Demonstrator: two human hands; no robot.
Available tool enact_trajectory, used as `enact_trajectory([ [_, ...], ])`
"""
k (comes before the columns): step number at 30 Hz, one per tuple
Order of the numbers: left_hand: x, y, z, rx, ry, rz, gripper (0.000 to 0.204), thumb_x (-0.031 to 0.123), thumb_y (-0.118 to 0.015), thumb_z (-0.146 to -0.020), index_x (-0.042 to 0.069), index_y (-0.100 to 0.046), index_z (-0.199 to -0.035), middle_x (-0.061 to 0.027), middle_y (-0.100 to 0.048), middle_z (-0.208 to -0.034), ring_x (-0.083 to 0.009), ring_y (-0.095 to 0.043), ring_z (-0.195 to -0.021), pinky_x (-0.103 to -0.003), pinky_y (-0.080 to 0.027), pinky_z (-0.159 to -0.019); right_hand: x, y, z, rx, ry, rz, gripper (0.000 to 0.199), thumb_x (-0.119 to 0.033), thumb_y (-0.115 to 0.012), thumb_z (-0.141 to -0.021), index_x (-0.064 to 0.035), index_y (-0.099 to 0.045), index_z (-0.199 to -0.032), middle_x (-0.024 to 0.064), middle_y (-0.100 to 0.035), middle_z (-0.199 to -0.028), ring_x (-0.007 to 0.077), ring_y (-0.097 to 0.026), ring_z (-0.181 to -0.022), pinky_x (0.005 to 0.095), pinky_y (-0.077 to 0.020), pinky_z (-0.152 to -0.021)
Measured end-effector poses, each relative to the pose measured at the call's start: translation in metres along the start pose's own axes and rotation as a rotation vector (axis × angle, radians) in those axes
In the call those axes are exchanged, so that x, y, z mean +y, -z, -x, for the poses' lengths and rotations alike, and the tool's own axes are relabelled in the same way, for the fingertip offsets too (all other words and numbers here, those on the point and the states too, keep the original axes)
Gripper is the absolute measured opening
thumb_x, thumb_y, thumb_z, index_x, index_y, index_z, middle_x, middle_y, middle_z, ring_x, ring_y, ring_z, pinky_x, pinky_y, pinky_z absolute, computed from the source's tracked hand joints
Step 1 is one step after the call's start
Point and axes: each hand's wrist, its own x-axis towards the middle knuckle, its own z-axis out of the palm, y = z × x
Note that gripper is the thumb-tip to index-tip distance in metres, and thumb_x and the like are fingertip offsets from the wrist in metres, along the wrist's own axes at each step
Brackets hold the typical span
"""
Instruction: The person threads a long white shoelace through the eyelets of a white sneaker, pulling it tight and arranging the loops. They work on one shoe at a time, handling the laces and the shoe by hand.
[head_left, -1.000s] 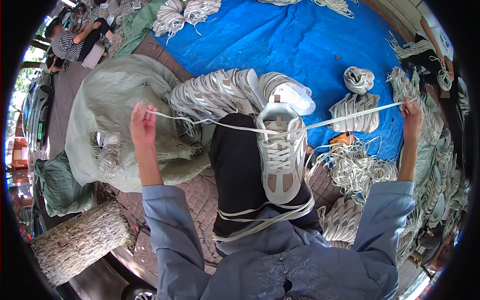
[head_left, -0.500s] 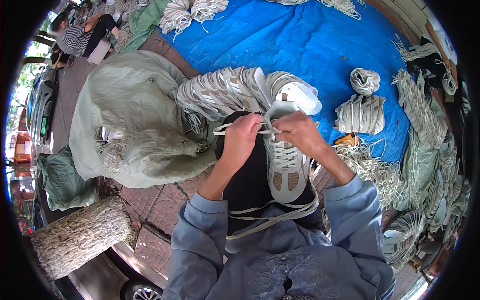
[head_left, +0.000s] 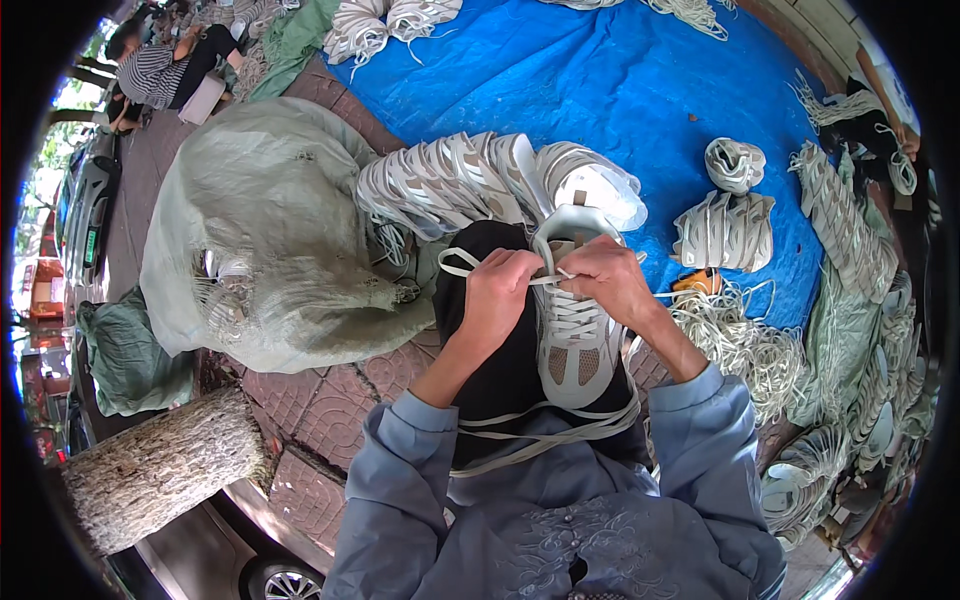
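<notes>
A white and beige sneaker (head_left: 577,345) rests on my lap, its toe toward me and its opening facing away. White lacing criss-crosses down its front. My left hand (head_left: 503,290) is closed in a pinch on a shoelace (head_left: 457,262), which loops out on its left side. On the other side of the shoe top, my right hand (head_left: 606,280) pinches the lace too, and a short end pokes out by its fingertips. Both hands are close together over the upper eyelets. Several loose laces (head_left: 545,437) lie across my thighs below the toe.
A row of nested shoe uppers (head_left: 450,185) lies just beyond my knees. A large pale sack (head_left: 260,240) stands at left, near a tree trunk (head_left: 165,470). On the right are a heap of laces (head_left: 745,350) and stacked uppers (head_left: 725,230) on a blue tarp (head_left: 600,80). A person sits far left.
Both hands have moved slightly down toward me, uncovering more of the shoe's opening. The lace loop at left is rounder, and a lace end now sticks out right of my right hand.
</notes>
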Motion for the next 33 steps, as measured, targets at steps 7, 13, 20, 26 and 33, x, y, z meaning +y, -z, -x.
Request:
enact_trajectory([
  [7, 0.001, -0.001, 0.002, -0.015, -0.011, 0.015, 0.009, -0.004, -0.057, -0.07, 0.003, -0.059, -0.076, -0.0079, -0.058, -0.068, -0.0225, -0.055, -0.062, -0.029, -0.044, -0.055, 0.002, 0.001, 0.004, 0.011, 0.01, -0.033, 0.015, -0.01, -0.067, -0.06, -0.0027, -0.061, -0.071, 0.0067, -0.061, -0.073, 0.0223, -0.058, -0.071, 0.0317, -0.041, -0.072],
  [13, 0.001, -0.009, 0.002, -0.024, -0.11, -0.072, 0.015, -0.005, -0.056, -0.069, 0.003, -0.058, -0.082, -0.0083, -0.056, -0.066, -0.0222, -0.055, -0.061, -0.031, -0.044, -0.054, 0.002, -0.003, 0.005, 0.022, 0.016, -0.011, 0.013, -0.009, -0.067, -0.06, -0.0034, -0.061, -0.071, 0.006, -0.062, -0.073, 0.0215, -0.058, -0.073, 0.0317, -0.0406, -0.074],
  [20, 0.011, -0.01, -0.011, -0.279, -0.506, -0.774, 0.018, 0.01, -0.056, -0.061, 0.004, -0.056, -0.077, -0.0048, -0.053, -0.059, -0.0173, -0.051, -0.054, -0.029, -0.043, -0.05, -0.003, 0.033, 0.015, 0.236, -0.434, -0.852, 0.007, -0.005, -0.061, -0.069, 0.0021, -0.061, -0.071, 0.004, -0.053, -0.055, 0.0138, -0.05, -0.049, 0.0255, -0.0409, -0.054],
  [26, 0.021, 0.005, -0.054, -0.851, -0.042, -0.568, 0.013, 0.012, -0.055, -0.067, 0.002, -0.059, -0.075, -0.0165, -0.059, -0.066, -0.0293, -0.06, -0.065, -0.038, -0.047, -0.059, 0.014, 0.045, 0.028, 0.133, -0.536, -0.603, 0.012, -0.008, -0.063, -0.072, 0.002, -0.064, -0.078, 0.0049, -0.054, -0.054, 0.009, -0.042, -0.041, 0.0223, -0.03, -0.037],
  [33, 0.028, -0.012, -0.078, -1.04, 0.127, -0.659, 0.018, 0.016, -0.054, -0.068, 0.0, -0.062, -0.073, -0.0185, -0.06, -0.07, -0.032, -0.06, -0.069, -0.039, -0.047, -0.065, 0.027, 0.034, 0.037, 0.091, -0.154, -0.074, 0.011, -0.007, -0.064, -0.069, -0.0004, -0.063, -0.077, 0.0101, -0.059, -0.067, 0.0207, -0.056, -0.061, 0.0287, -0.0439, -0.055],
])
